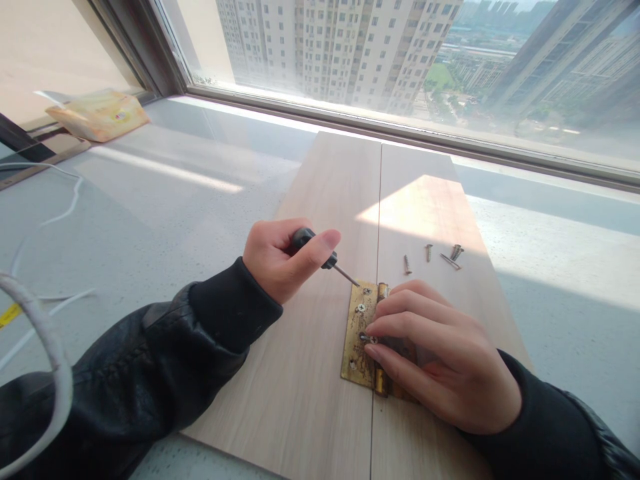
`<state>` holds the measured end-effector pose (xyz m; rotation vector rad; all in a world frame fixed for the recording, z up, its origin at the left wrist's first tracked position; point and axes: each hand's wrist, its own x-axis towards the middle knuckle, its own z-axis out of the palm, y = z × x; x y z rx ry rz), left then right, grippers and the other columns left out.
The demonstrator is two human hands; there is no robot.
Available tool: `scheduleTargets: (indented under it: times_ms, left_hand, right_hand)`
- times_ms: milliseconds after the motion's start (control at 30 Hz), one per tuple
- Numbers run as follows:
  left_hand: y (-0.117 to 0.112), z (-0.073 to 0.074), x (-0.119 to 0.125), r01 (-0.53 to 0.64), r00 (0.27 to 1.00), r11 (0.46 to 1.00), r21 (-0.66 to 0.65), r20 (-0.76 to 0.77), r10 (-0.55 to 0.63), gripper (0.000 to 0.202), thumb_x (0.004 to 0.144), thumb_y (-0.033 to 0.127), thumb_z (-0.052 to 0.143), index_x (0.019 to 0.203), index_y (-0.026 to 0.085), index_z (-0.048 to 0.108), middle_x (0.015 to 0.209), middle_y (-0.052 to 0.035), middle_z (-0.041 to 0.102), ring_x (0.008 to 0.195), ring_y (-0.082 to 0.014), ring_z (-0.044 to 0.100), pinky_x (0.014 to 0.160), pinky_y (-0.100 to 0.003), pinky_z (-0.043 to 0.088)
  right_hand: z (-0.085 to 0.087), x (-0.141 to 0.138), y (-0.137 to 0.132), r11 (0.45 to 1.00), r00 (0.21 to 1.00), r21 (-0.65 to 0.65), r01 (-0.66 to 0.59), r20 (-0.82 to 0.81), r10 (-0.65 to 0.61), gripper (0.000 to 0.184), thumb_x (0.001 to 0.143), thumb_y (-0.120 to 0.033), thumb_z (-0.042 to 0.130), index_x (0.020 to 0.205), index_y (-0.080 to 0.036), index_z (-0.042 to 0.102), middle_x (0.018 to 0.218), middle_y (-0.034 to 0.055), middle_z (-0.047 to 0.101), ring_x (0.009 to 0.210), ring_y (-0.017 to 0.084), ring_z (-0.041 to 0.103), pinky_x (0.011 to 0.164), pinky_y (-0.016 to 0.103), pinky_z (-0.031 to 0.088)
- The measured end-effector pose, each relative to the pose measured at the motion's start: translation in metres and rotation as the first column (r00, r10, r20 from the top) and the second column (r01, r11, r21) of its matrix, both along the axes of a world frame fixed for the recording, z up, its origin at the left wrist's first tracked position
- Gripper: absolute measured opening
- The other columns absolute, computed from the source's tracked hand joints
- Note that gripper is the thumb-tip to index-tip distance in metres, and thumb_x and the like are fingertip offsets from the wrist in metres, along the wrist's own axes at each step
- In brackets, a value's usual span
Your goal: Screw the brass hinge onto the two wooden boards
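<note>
My left hand (286, 257) is wrapped round the black handle of a screwdriver (329, 260). The screwdriver's metal tip points down to the right, at the upper end of a worn brass hinge (353, 340). The hinge spans the seam between two pale wooden boards; its right leaf is mostly hidden under my right hand (445, 353). The thumb and a finger of that hand pinch a small screw (373, 340) over the left leaf. Another screw (361, 308) sits in a hole higher on that leaf.
Several loose screws (429, 253) lie on the right board (425, 160). The left board (300, 347) lies beside it on a speckled white sill (200, 193). White cables (55, 373) run at the left, and a tissue pack (103, 115) lies near the window frame.
</note>
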<state>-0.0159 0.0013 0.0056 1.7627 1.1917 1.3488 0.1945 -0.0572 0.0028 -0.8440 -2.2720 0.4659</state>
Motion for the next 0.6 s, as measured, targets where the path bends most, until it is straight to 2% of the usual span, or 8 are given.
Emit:
scheduleTargets:
  times_ms: [233, 333, 400, 467, 533, 600]
  left_hand:
    - [0.000, 0.001, -0.001, -0.016, 1.000, 1.000, 0.003, 0.007, 0.016, 0.047, 0.080, 0.035, 0.062, 0.047, 0.019, 0.032, 0.046, 0.0065, 0.028, 0.046, -0.0067, 0.026, 0.042, -0.022, 0.027]
    - [-0.004, 0.006, 0.000, 0.008, 1.000, 0.999, 0.039, 0.003, -0.008, 0.048, 0.077, 0.036, 0.066, 0.046, 0.019, 0.034, 0.044, 0.0063, 0.029, 0.045, -0.0066, 0.026, 0.040, -0.023, 0.024]
    - [-0.012, 0.016, 0.004, 0.055, 0.998, 0.994, 0.096, -0.016, -0.053, 0.048, 0.073, 0.033, 0.069, 0.044, 0.019, 0.033, 0.043, 0.0067, 0.027, 0.043, -0.0059, 0.022, 0.038, -0.023, 0.021]
    - [-0.024, 0.032, 0.010, 0.119, 0.992, 0.979, 0.166, -0.067, -0.109, 0.047, 0.068, 0.026, 0.072, 0.042, 0.018, 0.033, 0.041, 0.0071, 0.028, 0.043, -0.0051, 0.019, 0.036, -0.023, 0.019]
    - [-0.037, 0.052, 0.017, 0.154, 0.982, 0.972, 0.177, -0.141, -0.130, 0.051, 0.060, 0.022, 0.076, 0.041, 0.017, 0.030, 0.041, 0.0078, 0.026, 0.043, -0.0047, 0.016, 0.033, -0.022, 0.016]
    - [-0.048, 0.073, 0.022, 0.147, 0.980, 0.978, 0.150, -0.157, -0.124, 0.052, 0.052, 0.017, 0.075, 0.037, 0.018, 0.026, 0.038, 0.0084, 0.021, 0.042, -0.0045, 0.012, 0.030, -0.023, 0.012]
  right_hand:
    - [-0.005, 0.003, -0.002, 0.999, 0.999, -0.042, -0.002, -0.038, 0.001, 0.014, 0.082, -0.010, 0.064, 0.093, -0.017, 0.063, 0.085, 0.0053, 0.064, 0.081, 0.016, 0.054, 0.069, 0.033, 0.050]
    - [-0.001, 0.003, -0.004, 1.000, 0.998, -0.018, 0.025, -0.055, -0.026, 0.015, 0.083, -0.010, 0.064, 0.097, -0.017, 0.063, 0.087, 0.0058, 0.063, 0.082, 0.015, 0.056, 0.068, 0.031, 0.051]
    - [0.006, 0.002, -0.009, 0.998, 0.996, -0.002, 0.067, -0.060, -0.067, 0.017, 0.085, -0.011, 0.063, 0.101, -0.017, 0.062, 0.089, 0.0063, 0.063, 0.083, 0.014, 0.058, 0.067, 0.029, 0.053]
    - [0.017, -0.002, -0.018, 0.990, 0.987, -0.018, 0.138, -0.082, -0.139, 0.019, 0.088, -0.017, 0.062, 0.107, -0.018, 0.061, 0.092, 0.0066, 0.063, 0.084, 0.014, 0.061, 0.067, 0.028, 0.055]
    - [0.030, -0.006, -0.028, 0.971, 0.964, -0.046, 0.235, -0.114, -0.239, 0.022, 0.092, -0.033, 0.060, 0.111, -0.022, 0.061, 0.090, 0.0058, 0.063, 0.081, 0.015, 0.063, 0.065, 0.026, 0.057]
    - [0.043, -0.011, -0.036, 0.941, 0.935, -0.061, 0.333, -0.108, -0.338, 0.026, 0.092, -0.048, 0.054, 0.104, -0.027, 0.063, 0.080, 0.0037, 0.063, 0.071, 0.014, 0.063, 0.054, 0.024, 0.055]
